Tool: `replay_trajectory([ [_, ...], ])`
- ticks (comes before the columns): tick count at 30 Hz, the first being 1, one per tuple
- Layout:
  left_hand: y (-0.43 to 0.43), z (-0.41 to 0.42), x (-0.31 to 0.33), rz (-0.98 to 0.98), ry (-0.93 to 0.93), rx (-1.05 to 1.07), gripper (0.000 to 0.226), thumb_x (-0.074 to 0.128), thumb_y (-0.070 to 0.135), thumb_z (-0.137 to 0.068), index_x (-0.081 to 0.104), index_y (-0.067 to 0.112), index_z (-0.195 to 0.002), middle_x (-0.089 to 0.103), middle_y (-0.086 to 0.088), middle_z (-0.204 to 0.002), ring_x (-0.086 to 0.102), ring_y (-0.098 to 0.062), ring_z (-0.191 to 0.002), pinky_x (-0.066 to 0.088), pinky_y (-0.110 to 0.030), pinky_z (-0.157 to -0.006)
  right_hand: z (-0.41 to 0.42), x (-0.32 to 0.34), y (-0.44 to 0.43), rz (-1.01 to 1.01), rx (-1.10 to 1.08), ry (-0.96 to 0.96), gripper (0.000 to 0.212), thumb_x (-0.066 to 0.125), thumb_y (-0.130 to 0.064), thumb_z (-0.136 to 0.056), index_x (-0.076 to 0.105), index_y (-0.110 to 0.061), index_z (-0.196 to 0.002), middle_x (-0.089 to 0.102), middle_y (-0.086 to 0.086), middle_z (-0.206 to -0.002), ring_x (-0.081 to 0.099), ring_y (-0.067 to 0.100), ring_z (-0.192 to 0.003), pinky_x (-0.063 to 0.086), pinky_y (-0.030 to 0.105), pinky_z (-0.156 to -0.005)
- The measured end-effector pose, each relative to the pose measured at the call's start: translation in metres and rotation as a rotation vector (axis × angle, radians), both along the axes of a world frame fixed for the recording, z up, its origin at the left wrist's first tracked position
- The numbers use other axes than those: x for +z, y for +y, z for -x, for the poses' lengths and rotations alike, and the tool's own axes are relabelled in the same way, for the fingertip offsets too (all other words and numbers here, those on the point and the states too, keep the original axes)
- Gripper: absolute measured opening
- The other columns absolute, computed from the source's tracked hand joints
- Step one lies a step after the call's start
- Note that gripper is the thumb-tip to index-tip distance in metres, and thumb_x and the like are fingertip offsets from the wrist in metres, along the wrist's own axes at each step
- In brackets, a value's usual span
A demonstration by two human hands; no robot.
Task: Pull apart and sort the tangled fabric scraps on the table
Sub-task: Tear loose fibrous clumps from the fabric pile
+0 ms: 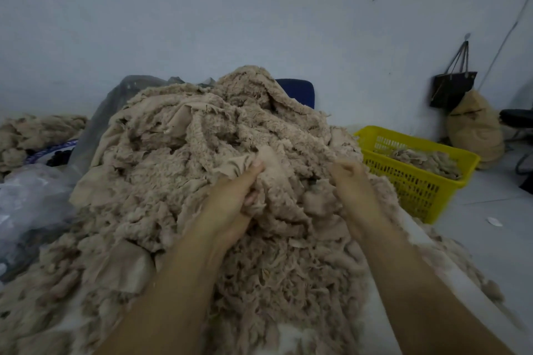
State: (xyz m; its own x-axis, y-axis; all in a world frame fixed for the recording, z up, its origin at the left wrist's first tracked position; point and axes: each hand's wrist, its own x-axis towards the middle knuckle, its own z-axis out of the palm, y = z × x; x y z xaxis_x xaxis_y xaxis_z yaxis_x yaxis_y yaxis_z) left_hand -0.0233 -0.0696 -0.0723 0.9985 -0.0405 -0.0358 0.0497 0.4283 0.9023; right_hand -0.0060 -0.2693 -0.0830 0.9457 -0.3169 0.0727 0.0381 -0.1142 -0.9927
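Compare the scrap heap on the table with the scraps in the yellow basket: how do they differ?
The table heap is far larger and taller than the basket scraps, a small clump. The table heap spreads loose and uncontained; the basket scraps sit inside the walls of the yellow basket. The table heap mixes smooth flat pieces with fuzzy ones; the basket scraps look mostly fuzzy. Both are the same beige fabric.
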Motion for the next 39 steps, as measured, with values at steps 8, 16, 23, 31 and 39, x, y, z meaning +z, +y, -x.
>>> replay_trajectory([
  [8, -0.011, 0.005, -0.004, 0.06, -0.006, -0.063, 0.041, 0.062, 0.046, -0.091, 0.07, 0.007, -0.095, 0.056, -0.011, -0.074, 0.05, -0.016, -0.054, 0.046, -0.023, -0.053, 0.02, -0.003, 0.043, 0.004, 0.227, 0.001, 0.036, 0.052, -0.055, -0.096, 0.068, -0.024, -0.087, 0.074, -0.014, -0.074, 0.072, 0.005, -0.072, 0.059, 0.029, -0.067],
  [16, 0.026, -0.004, 0.004, 0.502, -0.026, 0.024, 0.035, 0.031, 0.033, -0.109, 0.056, 0.009, -0.115, 0.065, -0.004, -0.081, 0.05, -0.008, -0.052, 0.042, -0.018, -0.045, 0.011, -0.002, -0.003, -0.391, -0.029, 0.003, 0.032, 0.047, -0.044, -0.102, 0.067, -0.023, -0.115, 0.074, 0.011, -0.105, 0.072, 0.031, -0.092, 0.059, 0.055, -0.08],
  [23, 0.036, -0.011, 0.007, 0.75, 0.038, 0.135, 0.041, 0.033, 0.03, -0.109, 0.055, -0.004, -0.116, 0.061, -0.007, -0.074, 0.055, -0.009, -0.055, 0.049, -0.016, -0.049, 0.011, 0.008, -0.018, -0.663, -0.121, -0.091, 0.025, 0.051, -0.042, -0.101, 0.071, -0.025, -0.104, 0.078, 0.0, -0.094, 0.075, 0.024, -0.086, 0.061, 0.046, -0.07],
  [31, -0.007, -0.004, 0.007, 0.528, 0.118, -0.018, 0.045, 0.042, 0.036, -0.105, 0.064, 0.0, -0.119, 0.074, -0.016, -0.1, 0.073, -0.024, -0.09, 0.058, -0.034, -0.085, 0.029, 0.01, 0.05, -0.255, 0.592, 0.006, 0.028, 0.065, -0.046, -0.088, 0.076, -0.022, -0.094, 0.074, 0.002, -0.083, 0.07, 0.016, -0.072, 0.057, 0.03, -0.067],
  [39, -0.012, 0.007, 0.006, 0.412, 0.129, -0.068, 0.056, 0.048, 0.042, -0.101, 0.081, 0.004, -0.077, 0.077, -0.014, -0.087, 0.076, -0.024, -0.073, 0.059, -0.031, -0.053, 0.034, 0.001, 0.06, 0.413, 0.587, 0.027, 0.034, 0.049, -0.046, -0.099, 0.056, -0.023, -0.074, 0.047, -0.019, -0.05, 0.043, 0.003, -0.048, 0.031, 0.018, -0.043],
])
